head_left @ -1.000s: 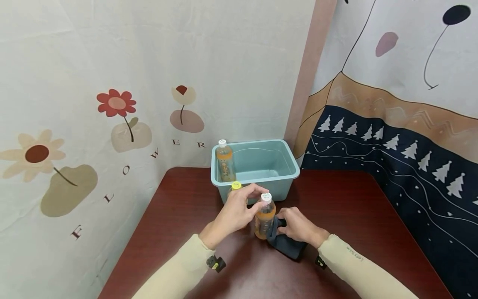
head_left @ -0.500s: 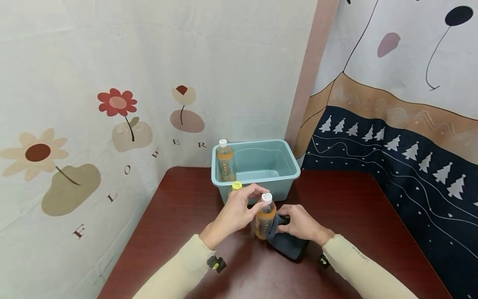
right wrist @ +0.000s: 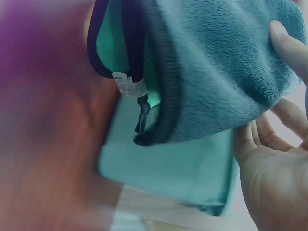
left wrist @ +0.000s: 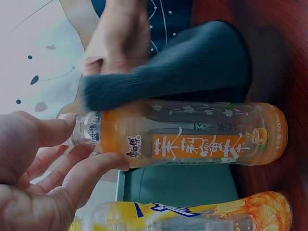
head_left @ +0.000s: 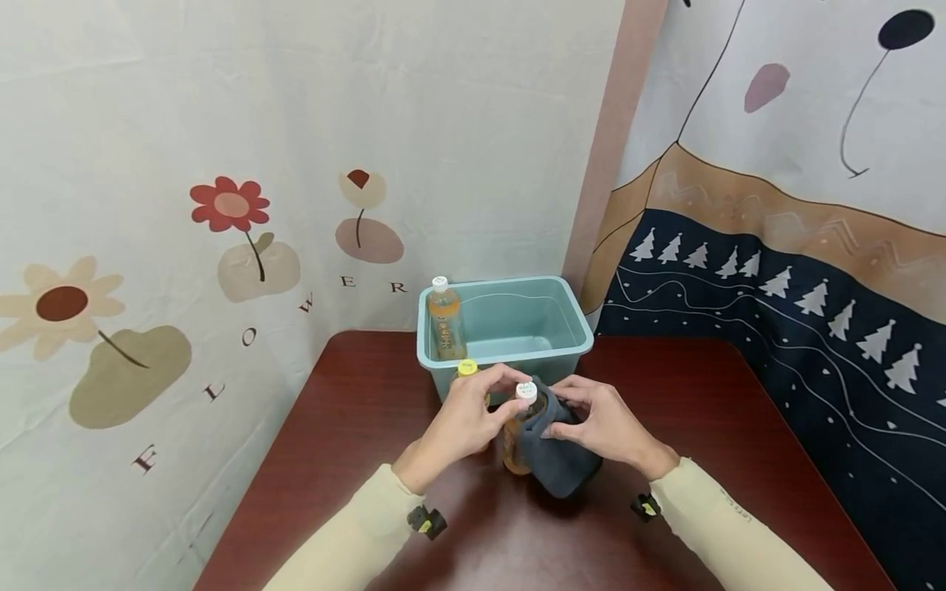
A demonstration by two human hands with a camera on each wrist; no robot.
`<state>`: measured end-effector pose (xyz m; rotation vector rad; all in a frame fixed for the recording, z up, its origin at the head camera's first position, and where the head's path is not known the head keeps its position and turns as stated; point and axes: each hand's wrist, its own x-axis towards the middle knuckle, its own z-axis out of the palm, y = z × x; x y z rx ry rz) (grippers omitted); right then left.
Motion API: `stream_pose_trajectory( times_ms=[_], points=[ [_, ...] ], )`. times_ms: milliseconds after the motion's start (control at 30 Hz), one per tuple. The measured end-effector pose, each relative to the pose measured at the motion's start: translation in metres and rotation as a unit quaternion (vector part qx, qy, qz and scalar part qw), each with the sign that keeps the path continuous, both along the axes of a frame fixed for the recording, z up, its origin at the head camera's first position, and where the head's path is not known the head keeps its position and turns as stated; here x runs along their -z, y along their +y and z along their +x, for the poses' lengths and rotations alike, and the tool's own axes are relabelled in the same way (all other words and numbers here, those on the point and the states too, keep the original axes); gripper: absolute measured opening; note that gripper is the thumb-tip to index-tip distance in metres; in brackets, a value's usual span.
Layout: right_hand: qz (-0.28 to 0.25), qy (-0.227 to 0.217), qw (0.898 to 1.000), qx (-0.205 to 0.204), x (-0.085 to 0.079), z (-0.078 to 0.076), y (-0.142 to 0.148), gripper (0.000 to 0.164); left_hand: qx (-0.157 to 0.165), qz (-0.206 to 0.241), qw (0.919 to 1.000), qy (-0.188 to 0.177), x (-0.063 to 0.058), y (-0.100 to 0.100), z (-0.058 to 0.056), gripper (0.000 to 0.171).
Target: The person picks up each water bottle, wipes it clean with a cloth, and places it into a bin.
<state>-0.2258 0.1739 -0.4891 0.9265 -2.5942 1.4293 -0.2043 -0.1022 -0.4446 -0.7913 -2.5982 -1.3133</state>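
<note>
A clear bottle with an orange label (left wrist: pixel 202 139) and a white cap stands upright on the table. In the head view my left hand (head_left: pixel 466 419) pinches it at the cap and neck. My right hand (head_left: pixel 609 419) grips a dark blue-grey cloth (head_left: pixel 562 464), which lies along the bottle's right side and hides part of it. The right wrist view shows the cloth (right wrist: pixel 216 67) close up, with a dark trimmed edge, a white tag and a green underside; the thumb is on one face and fingers on the other.
Left of the held bottle stands a yellow-capped bottle (head_left: pixel 467 368), partly behind my left hand. A light teal plastic basin (head_left: pixel 510 312) sits at the back of the dark red table (head_left: pixel 377 386). Inside it, at the left, leans another white-capped bottle (head_left: pixel 446 324). Printed curtains hang behind.
My right hand has raised the cloth from the bottle's lower side and the table up toward its neck. The left hand keeps its hold at the cap, and the bottle stays in place.
</note>
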Motion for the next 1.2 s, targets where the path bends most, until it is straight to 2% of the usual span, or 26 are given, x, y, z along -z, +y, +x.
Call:
stream_pose_trajectory(
  times_ms=[100, 233, 633, 967, 1067, 1200],
  points=[
    [-0.008, 0.016, 1.0, 0.002, -0.013, 0.001, -0.003, 0.046, 0.0, 0.0, 1.0, -0.002, 0.001, 0.001, -0.001, 0.032],
    [0.007, 0.033, 0.999, -0.002, -0.025, 0.002, -0.006, 0.043, 0.002, 0.008, 1.0, -0.003, 0.002, 0.002, -0.002, 0.033],
    [0.09, 0.101, 0.991, -0.019, -0.033, 0.008, -0.013, 0.06, 0.004, 0.016, 0.9998, -0.012, 0.0, 0.001, 0.001, 0.033],
    [0.125, 0.099, 0.987, -0.015, -0.025, 0.01, -0.009, 0.072, 0.002, 0.003, 1.0, -0.005, -0.001, 0.0, 0.002, 0.033],
    [0.125, 0.089, 0.988, -0.019, -0.02, 0.009, -0.006, 0.068, 0.001, 0.0, 1.0, -0.01, -0.001, 0.001, 0.002, 0.034],
    [0.123, 0.067, 0.99, -0.023, -0.01, 0.007, -0.003, 0.054, -0.003, 0.002, 0.9999, -0.012, -0.001, 0.001, 0.002, 0.034]
  ],
)
